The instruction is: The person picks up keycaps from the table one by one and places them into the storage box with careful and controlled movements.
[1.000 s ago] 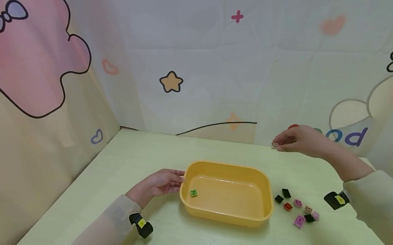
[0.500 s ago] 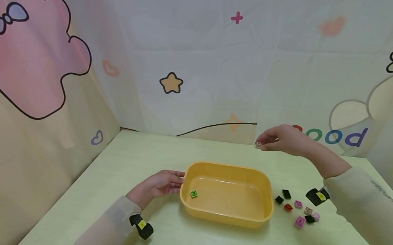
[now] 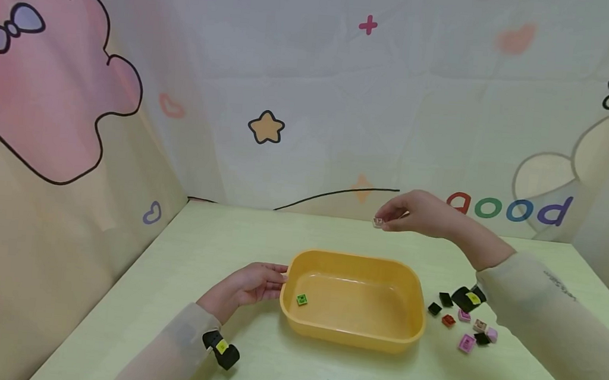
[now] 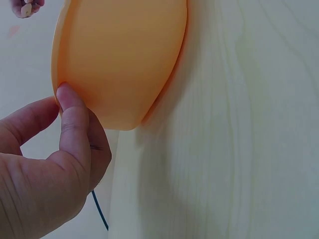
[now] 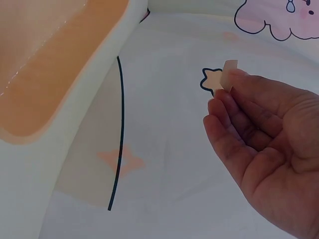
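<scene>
Right hand [image 3: 415, 212]: grip pinched on tiny pale block [image 3: 378, 222], aloft, showing past far rim of yellow bin [image 3: 349, 335] in head view. Left hand [image 3: 254, 283] pinches bin's left end. Risk imo: hold on block looks shallow, so slip could drop it onto tabletop [image 3: 215, 236], outside bin.

cream sleeves [image 3: 536, 315] with dark lettering [image 3: 560, 285] on the right one meet black wrist-pieces [image 3: 228, 359] with yellow patches [image 3: 222, 346].

On the surface [image 3: 226, 231], the tub [image 3: 354, 304] is flanked by the left hand [image 3: 250, 284] and, at right, scattered blocks [image 3: 466, 343]. Inside, at left, one block [image 3: 302, 299] is placed; higher, another block [image 3: 378, 222] is held by the right hand [image 3: 418, 214].
</scene>
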Demonstrator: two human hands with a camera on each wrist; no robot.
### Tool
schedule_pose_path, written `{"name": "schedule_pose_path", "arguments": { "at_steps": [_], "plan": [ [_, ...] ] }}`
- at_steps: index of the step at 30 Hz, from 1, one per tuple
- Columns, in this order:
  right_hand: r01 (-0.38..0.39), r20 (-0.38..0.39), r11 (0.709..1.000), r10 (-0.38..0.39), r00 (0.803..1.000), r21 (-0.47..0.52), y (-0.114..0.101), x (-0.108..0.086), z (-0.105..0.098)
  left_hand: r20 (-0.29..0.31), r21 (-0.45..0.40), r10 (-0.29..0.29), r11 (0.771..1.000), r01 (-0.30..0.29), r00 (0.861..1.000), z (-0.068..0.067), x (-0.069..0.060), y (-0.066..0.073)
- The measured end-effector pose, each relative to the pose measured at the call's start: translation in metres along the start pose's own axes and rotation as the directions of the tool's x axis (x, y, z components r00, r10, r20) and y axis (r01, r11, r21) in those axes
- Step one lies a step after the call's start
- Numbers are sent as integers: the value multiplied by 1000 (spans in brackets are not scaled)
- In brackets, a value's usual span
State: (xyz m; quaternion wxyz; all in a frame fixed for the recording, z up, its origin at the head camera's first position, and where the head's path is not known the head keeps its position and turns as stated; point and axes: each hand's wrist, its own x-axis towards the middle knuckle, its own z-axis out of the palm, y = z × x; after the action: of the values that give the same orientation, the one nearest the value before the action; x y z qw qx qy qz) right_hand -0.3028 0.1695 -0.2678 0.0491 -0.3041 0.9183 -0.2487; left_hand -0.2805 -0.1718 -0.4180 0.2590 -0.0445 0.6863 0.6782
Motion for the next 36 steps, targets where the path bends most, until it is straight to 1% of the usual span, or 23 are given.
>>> {"name": "schedule_pose_path", "arguments": {
  "at_steps": [11, 16, 20, 27, 28, 36],
  "plan": [
    [64, 32, 997, -65, 997, 38, -7, 19, 24, -6, -6, -5, 1000, 5, 1000, 0, 0, 2],
    [63, 48, 997, -66, 997, 52, -8, 28, 36, -10, -8, -14, 1000, 13, 1000, 0, 0, 4],
    [63, 56, 997, -65, 996, 42, -9, 34, 45, -14, -9, -15, 1000, 15, 1000, 0, 0, 4],
    [59, 78, 997, -63, 995, 47, -12, 39, 59, -11, -14, -9, 1000, 9, 1000, -1, 1, 4],
    [49, 84, 997, -53, 995, 52, -12, 40, 62, -9, -15, -9, 1000, 9, 1000, -1, 1, 3],
    [50, 127, 996, -59, 990, 72, -8, 48, 79, -11, -16, -10, 1000, 10, 1000, 0, 1, 0]
  ]
}}
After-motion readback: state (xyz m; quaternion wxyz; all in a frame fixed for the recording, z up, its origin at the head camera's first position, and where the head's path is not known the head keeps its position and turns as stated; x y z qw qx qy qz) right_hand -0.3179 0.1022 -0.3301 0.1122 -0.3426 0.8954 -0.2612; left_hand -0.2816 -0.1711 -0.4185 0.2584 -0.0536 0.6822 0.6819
